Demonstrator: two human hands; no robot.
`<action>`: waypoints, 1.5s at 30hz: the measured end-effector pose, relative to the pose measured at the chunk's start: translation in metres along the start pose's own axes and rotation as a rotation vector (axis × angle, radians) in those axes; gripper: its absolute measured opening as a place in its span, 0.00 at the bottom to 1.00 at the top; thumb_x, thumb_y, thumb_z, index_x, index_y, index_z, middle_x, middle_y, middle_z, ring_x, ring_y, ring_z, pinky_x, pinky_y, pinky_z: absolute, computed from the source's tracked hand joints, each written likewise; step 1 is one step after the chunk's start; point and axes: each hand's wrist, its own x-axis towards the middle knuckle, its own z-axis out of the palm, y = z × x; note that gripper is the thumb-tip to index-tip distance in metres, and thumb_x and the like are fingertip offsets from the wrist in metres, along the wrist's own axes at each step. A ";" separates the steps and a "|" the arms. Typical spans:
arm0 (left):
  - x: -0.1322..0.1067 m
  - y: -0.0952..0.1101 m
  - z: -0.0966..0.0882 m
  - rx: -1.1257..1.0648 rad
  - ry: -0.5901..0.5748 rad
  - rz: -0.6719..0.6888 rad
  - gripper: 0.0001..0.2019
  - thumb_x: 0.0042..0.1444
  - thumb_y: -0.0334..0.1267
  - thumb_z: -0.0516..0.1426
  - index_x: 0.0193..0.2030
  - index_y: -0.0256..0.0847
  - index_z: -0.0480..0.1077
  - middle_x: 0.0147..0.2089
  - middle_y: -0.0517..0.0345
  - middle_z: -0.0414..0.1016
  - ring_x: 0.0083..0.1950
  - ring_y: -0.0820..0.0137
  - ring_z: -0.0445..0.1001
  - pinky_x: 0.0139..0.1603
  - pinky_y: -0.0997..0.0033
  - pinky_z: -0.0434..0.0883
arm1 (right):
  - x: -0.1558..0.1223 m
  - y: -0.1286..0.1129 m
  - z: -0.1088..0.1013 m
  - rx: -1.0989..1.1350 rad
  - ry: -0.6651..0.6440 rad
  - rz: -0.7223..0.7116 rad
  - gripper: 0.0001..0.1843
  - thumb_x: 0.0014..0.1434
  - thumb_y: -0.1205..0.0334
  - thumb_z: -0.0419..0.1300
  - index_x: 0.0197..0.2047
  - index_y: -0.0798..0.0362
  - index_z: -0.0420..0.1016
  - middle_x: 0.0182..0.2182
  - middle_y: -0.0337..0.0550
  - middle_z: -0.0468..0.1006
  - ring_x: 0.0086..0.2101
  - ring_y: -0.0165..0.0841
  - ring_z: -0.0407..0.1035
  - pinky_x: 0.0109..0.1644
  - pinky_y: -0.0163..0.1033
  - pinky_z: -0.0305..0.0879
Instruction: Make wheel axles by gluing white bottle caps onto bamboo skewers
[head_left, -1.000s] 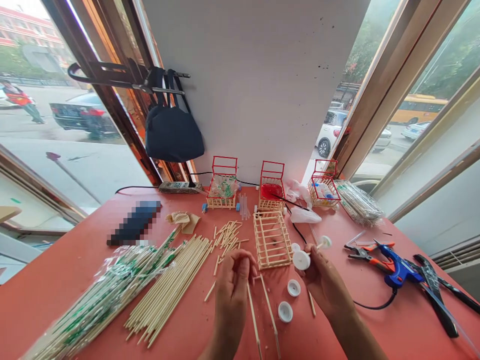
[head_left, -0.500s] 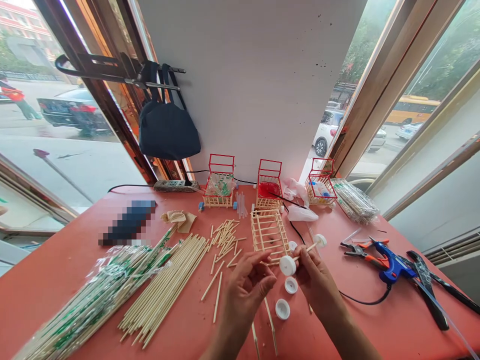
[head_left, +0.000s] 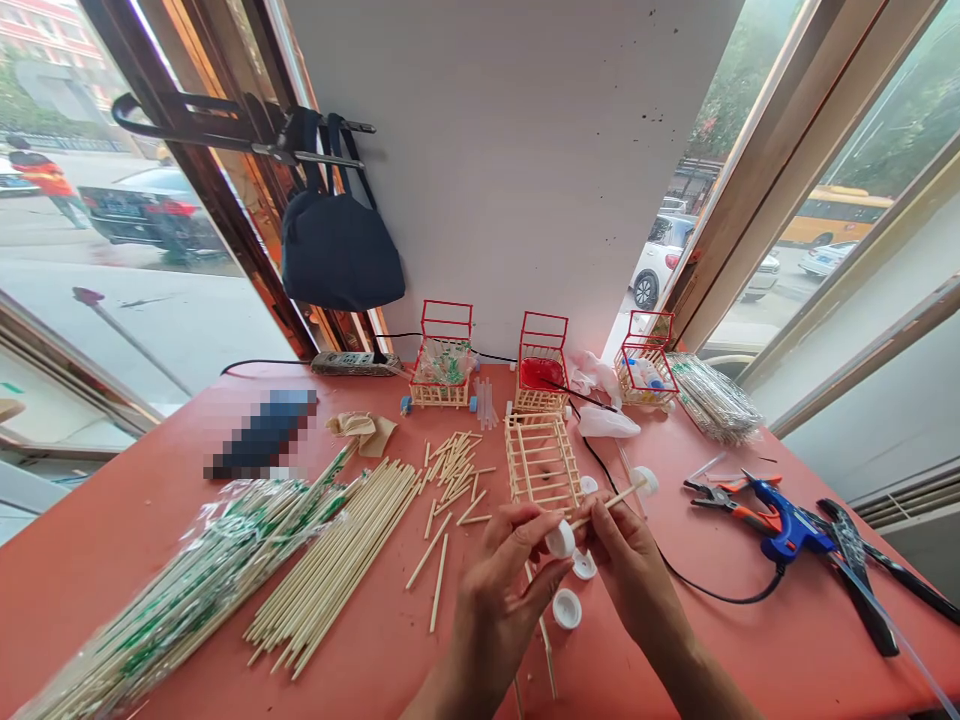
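Note:
My left hand (head_left: 510, 570) pinches a white bottle cap (head_left: 560, 540) between fingers and thumb. The cap sits at the near end of a thin wooden stick (head_left: 621, 497), which my right hand (head_left: 626, 555) grips near its middle. Another white cap (head_left: 645, 481) is on the stick's far end. Below my hands, a loose white cap (head_left: 567, 609) lies hollow side up, and one more cap (head_left: 584, 565) is partly hidden by my fingers. Just beyond my hands is a wooden stick frame (head_left: 541, 460), with a further cap (head_left: 589, 485) beside its lower right corner.
Several short stick pieces (head_left: 454, 470), a row of long sticks (head_left: 334, 565) and bagged sticks (head_left: 202, 580) lie left. At right are a blue glue gun (head_left: 787, 525) and pliers (head_left: 724, 495). Stick carts with red rims, including one (head_left: 541, 375) in the middle, stand along the wall.
My left fingers have closed onto the near cap, which has shifted slightly left and down. My right hand still grips the stick. The view has tilted a little.

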 end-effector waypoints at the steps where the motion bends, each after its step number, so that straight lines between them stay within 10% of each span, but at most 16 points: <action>1: 0.000 0.000 0.000 0.010 0.004 0.001 0.14 0.59 0.33 0.67 0.51 0.48 0.81 0.47 0.51 0.80 0.40 0.65 0.82 0.42 0.68 0.81 | 0.000 0.000 0.000 -0.004 -0.005 0.005 0.22 0.57 0.39 0.71 0.31 0.50 0.79 0.25 0.37 0.72 0.29 0.31 0.65 0.35 0.36 0.63; 13: -0.002 -0.004 0.001 0.067 0.036 0.080 0.13 0.60 0.32 0.66 0.50 0.44 0.73 0.48 0.56 0.76 0.38 0.72 0.80 0.41 0.74 0.79 | 0.000 0.007 -0.002 -0.048 -0.062 0.056 0.22 0.61 0.38 0.67 0.34 0.50 0.76 0.26 0.38 0.74 0.31 0.33 0.67 0.36 0.37 0.62; 33: 0.010 -0.005 -0.005 -0.680 -0.135 -0.414 0.14 0.58 0.43 0.69 0.49 0.44 0.82 0.40 0.54 0.78 0.35 0.71 0.75 0.36 0.74 0.76 | 0.001 -0.002 0.002 0.129 -0.105 0.128 0.22 0.57 0.40 0.71 0.30 0.51 0.78 0.24 0.38 0.75 0.27 0.31 0.66 0.34 0.36 0.62; 45: 0.012 -0.005 -0.003 -0.734 -0.121 -0.443 0.11 0.54 0.39 0.71 0.45 0.44 0.84 0.39 0.56 0.77 0.33 0.74 0.74 0.32 0.76 0.74 | 0.000 -0.002 0.003 0.148 -0.148 0.130 0.20 0.60 0.42 0.69 0.31 0.51 0.78 0.25 0.38 0.76 0.28 0.31 0.66 0.33 0.36 0.60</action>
